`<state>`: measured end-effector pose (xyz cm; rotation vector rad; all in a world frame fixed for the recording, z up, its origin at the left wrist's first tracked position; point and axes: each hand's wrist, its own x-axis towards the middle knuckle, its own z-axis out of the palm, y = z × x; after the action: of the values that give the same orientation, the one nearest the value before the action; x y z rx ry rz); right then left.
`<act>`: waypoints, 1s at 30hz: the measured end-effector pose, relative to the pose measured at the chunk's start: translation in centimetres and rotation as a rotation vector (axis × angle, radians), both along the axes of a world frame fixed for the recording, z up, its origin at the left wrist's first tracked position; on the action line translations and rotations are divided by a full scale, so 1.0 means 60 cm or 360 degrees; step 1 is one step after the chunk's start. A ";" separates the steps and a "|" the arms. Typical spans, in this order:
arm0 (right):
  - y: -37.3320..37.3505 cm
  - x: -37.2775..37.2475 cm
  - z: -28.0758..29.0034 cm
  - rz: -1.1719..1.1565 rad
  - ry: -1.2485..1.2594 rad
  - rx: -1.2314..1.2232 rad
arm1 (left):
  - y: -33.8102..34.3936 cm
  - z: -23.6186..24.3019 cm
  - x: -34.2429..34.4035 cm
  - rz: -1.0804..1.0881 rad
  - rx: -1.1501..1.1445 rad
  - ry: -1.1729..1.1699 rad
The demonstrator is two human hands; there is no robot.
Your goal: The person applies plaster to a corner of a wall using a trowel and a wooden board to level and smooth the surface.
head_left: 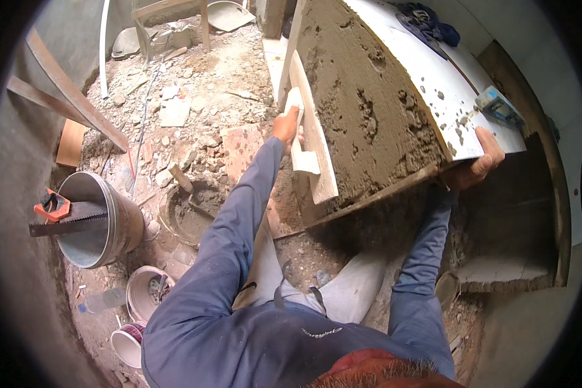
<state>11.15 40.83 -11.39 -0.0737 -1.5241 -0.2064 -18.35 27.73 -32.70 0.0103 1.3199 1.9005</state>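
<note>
Mortar-coated face (pixel 368 97) of a raised structure, topped by a white slab (pixel 398 42), with 2 bare hands at work. Left of the person stand a pale bucket (pixel 130 223) with 1 saw (pixel 77 218) across its mouth and a smaller basin (pixel 167 216) containing wet mortar. The wooden float (pixel 315 139) lies over the left part of the face, its long axis running from far left to near right; contact with the mortar cannot be told. The left hand (pixel 287 127), the nearer of the 2, has its fingers wrapped around the float's handle, the coated surface lying to their right. The right hand (pixel 480 163) is bent around the slab's near corner; its underside is hidden, so its grip cannot be determined.
</note>
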 end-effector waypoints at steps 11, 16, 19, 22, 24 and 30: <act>0.008 0.003 0.000 -0.0100 -0.0027 0.0045 | -0.035 0.247 0.072 0.0053 0.0549 0.0743; 0.010 0.004 -0.001 -0.0101 0.0015 0.0048 | -0.082 0.307 0.140 -0.0055 0.0694 0.1228; 0.008 0.006 0.000 -0.0104 0.0022 0.0018 | -0.103 0.267 0.199 0.0071 0.0513 0.1364; 0.001 0.000 0.004 -0.0095 0.0067 0.0011 | -0.125 0.149 0.266 0.0217 0.0442 0.1441; 0.003 -0.002 0.004 -0.0106 0.0084 0.0038 | -0.121 0.109 0.274 0.0216 0.0424 0.1322; 0.004 0.002 0.007 -0.0101 0.0038 0.0083 | -0.050 0.193 0.098 0.0077 0.0270 0.0823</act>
<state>11.24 41.08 -11.00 -0.0829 -1.4927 -0.2951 -12.45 24.76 -21.09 0.5959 1.4890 2.1299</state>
